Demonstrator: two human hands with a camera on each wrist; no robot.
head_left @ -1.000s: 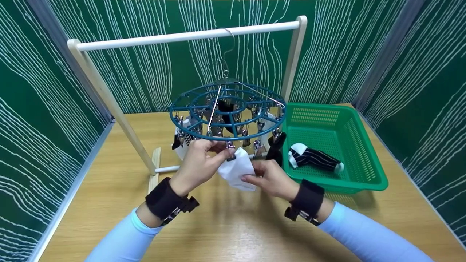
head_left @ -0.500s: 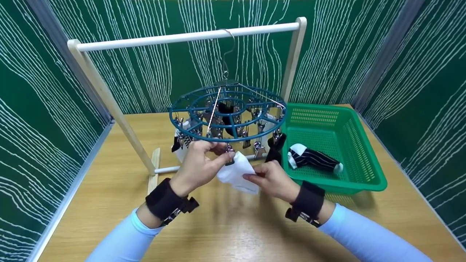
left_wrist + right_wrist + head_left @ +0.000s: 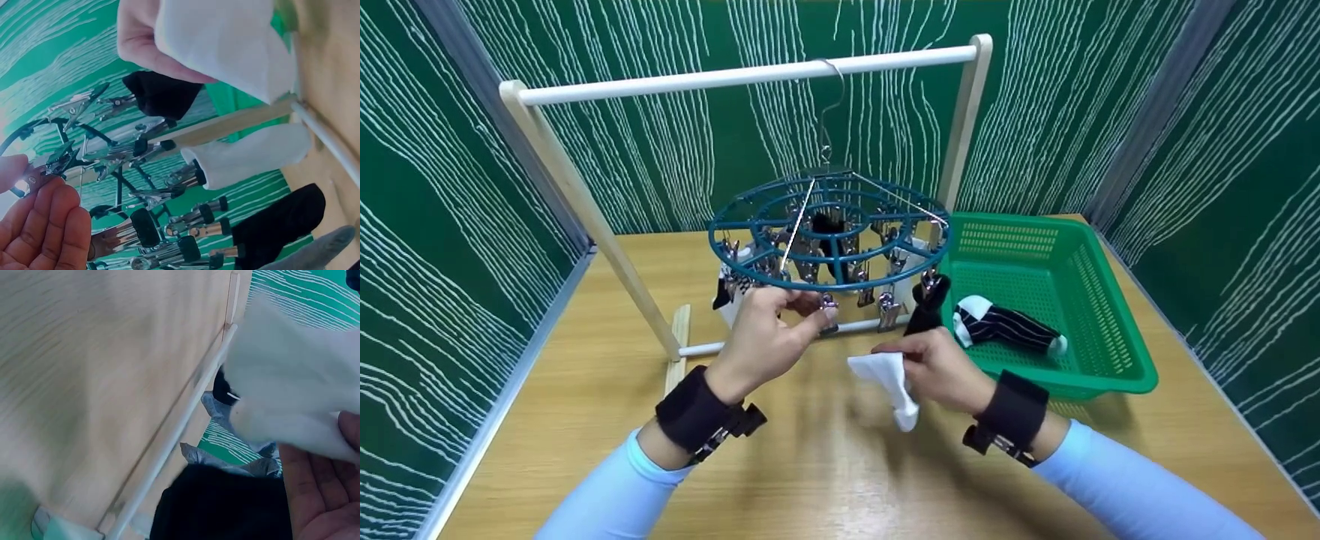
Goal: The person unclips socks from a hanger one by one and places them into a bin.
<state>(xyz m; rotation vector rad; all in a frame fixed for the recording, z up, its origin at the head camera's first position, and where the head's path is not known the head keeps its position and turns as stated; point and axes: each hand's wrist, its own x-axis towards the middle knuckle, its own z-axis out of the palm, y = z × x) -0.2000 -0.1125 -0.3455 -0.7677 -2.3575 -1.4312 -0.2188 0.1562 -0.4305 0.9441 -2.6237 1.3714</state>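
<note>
We are looking down at a person's two hands at work, clock directions running with twelve o'clock farthest away. The left hand [image 3: 769, 337] is pinching a metal clip [image 3: 829, 303] between thumb and fingers. The right hand [image 3: 943, 369] is gripping a white sock [image 3: 891, 379], thumb on one side and fingers on the other. That sock is dangling above the counter [image 3: 810, 472], at four o'clock from the left hand, and is not touching the clip.

The pinched clip is hanging at six o'clock on a round teal hanger [image 3: 847, 286]; another clip [image 3: 888, 311] is hanging at five. A black sock [image 3: 926, 307] is hanging at four o'clock on the ring, and a black-and-white patterned sock [image 3: 724, 292] at eight.

Between one and two o'clock from the right hand, a green basket [image 3: 1087, 382] is sitting on the counter, and a striped black sock [image 3: 1016, 328] with white ends is lying inside.

Farther out, a metal hook [image 3: 821, 124] is suspending the hanger from a white rail [image 3: 697, 79]. Beyond, at twelve o'clock, a green wall [image 3: 645, 180] with wavering white lines is closing the scene.
</note>
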